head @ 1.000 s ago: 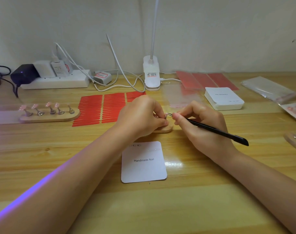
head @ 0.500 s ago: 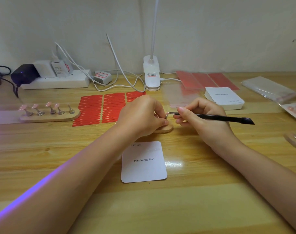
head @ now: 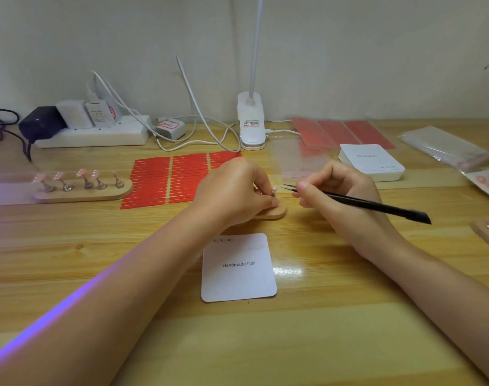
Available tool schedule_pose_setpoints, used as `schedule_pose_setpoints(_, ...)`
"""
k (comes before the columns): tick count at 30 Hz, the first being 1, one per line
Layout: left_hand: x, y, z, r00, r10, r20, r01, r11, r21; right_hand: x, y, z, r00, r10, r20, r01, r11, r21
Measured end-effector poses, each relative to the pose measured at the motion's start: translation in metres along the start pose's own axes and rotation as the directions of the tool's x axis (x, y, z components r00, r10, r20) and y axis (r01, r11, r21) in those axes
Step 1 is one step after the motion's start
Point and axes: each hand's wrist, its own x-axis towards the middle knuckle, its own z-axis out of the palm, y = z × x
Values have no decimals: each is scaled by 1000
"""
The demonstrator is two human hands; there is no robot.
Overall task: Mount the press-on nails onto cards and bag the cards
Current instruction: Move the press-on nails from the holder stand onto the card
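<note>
A small pink press-on nail [head: 274,190] sits atop a metal peg, apparently pinched by the left hand [head: 232,190], whose fingers curl over a wooden stand [head: 274,211]. Just right, apart from it, the right hand [head: 338,196] grips black tweezers [head: 357,203], tips near the nail.

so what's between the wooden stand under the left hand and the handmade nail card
Nothing: in the head view only bare wooden table separates the stand from the card.

Glossy varnished wood table [head: 70,274]; matt white paper card [head: 239,277] near; matt black tweezers [head: 377,206] right; clear shiny plastic bags [head: 444,147] far right; wooden stand [head: 84,192] left.
</note>
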Motion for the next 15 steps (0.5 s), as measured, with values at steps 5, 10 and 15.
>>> schedule_pose_setpoints(5,0,0,-1,1000,-1,1,1,1000,7,-4,-2,5,991,-116,64,125,982,-142)
schedule_pose_setpoints(10,0,1,0,1000,-8,0,8,1000,11,-3,1,6,990,-132,43,138,974,-178)
schedule_pose_setpoints(15,-1,1,0,1000,-3,3,3,1000,5,-3,3,8,983,-183,29,185,956,-228)
